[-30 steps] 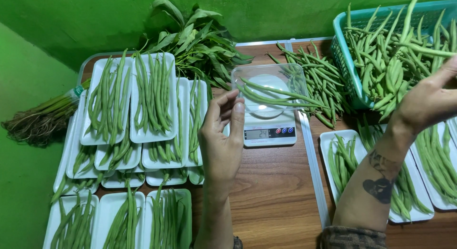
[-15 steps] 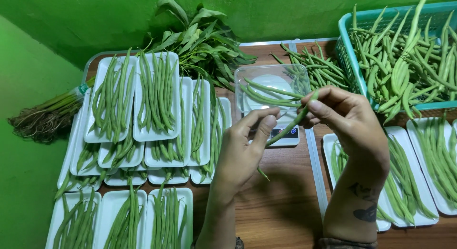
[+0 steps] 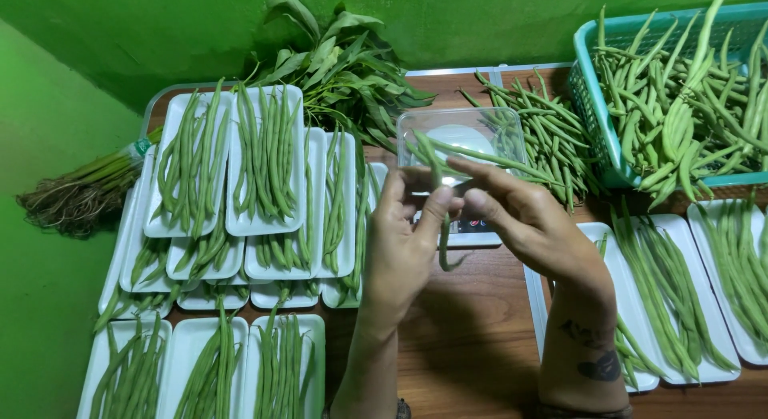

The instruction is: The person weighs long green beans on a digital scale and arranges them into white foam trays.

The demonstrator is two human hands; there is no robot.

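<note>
So here's the setup: a wooden surface [image 3: 472, 339] against a green wall [image 3: 496, 23], pretty much covered in green beans. Biggest chunk is the stack of white trays [image 3: 264, 219] on my left side, overlapping each other in rows, each one loaded with beans lying lengthwise. Top right there's a teal basket [image 3: 596, 115] heaped with loose beans, and below it a few more white trays [image 3: 680, 363] with beans laid out along the right edge. A loose pile of beans [image 3: 544, 127] sits on the surface just left of the basket. Behind the stack there's a bunch of leafy greens [image 3: 344, 63], and off the far left a bundle of stalks with roots [image 3: 76, 195] lies on its side.

In the middle is a small scale [image 3: 472, 227] with a clear plastic tub [image 3: 460, 135] on top, a few beans lying across it.

My left hand [image 3: 404, 243] and right hand [image 3: 520, 215] are right in front of the scale, fingertips meeting. Both are pinched shut on one green bean [image 3: 444, 247], which hangs more or less upright between them, its top end poking up over the tub and its bottom end curling just above the surface. Right wrist has a tattoo [image 3: 596, 363], for what it's worth.
</note>
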